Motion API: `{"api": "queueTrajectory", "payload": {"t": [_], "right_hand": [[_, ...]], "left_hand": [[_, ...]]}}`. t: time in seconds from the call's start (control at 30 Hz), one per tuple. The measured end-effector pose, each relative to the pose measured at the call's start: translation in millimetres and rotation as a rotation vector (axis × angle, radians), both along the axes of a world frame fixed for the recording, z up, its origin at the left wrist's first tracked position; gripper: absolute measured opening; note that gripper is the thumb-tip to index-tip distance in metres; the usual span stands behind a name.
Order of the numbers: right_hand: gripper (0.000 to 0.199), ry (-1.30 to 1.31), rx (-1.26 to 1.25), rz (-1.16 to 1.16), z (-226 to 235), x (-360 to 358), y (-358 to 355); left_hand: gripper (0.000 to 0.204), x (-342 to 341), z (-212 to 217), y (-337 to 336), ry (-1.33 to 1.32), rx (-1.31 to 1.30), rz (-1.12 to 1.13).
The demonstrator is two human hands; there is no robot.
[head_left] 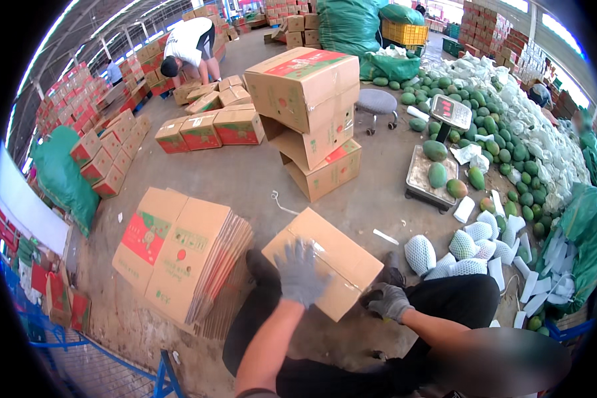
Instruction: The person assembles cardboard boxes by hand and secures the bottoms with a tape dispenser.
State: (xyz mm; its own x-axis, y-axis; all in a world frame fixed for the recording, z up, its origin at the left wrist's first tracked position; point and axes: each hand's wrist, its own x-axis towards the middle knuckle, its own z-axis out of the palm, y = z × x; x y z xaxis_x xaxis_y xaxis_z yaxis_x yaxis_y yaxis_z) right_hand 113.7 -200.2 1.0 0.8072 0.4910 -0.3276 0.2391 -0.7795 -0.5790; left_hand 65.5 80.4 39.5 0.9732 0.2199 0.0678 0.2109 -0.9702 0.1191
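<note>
A closed cardboard box stands between my legs, with a strip of clear tape along part of its top seam. My left hand, in a grey glove, lies on the box's left side with its fingers spread. Beside the box's right lower corner, my gloved right hand is curled round a dark object that I cannot make out. Flattened cartons are stacked just left of my legs. To the right lie papayas in white foam nets.
Three boxes are stacked ahead, beside a grey stool. A scale carries several green papayas, with a large heap behind it. Another person bends over boxes at the far left. A green sack leans at left.
</note>
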Motion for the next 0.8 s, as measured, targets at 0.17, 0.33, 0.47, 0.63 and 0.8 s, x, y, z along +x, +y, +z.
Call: {"api": "queueTrajectory", "payload": {"t": [0.17,0.33,0.47,0.63,0.8], "right_hand": [[0.06,-0.11,0.019,-0.038,20.2,49.8,19.2],[0.052,-0.094,0.025,-0.105,10.4,148.9,27.8],[0.052,-0.161,0.087,-0.11,-33.3,209.7,41.9],[0.057,-0.288,-0.057,0.004,15.0,209.9,71.7],[0.061,-0.746,0.395,0.157,64.6,205.4,86.4]], "left_hand": [[0.095,61.2,-11.9,89.1,0.051,-0.322,0.391],[0.076,35.6,-26.1,72.1,0.115,-0.377,0.591],[0.07,-8.2,-44.0,41.5,0.076,-0.524,0.736],[0.076,-59.4,-65.6,-8.5,-0.118,-0.925,0.856],[0.116,-67.6,-50.2,-41.0,-0.236,-0.337,0.392]]}}
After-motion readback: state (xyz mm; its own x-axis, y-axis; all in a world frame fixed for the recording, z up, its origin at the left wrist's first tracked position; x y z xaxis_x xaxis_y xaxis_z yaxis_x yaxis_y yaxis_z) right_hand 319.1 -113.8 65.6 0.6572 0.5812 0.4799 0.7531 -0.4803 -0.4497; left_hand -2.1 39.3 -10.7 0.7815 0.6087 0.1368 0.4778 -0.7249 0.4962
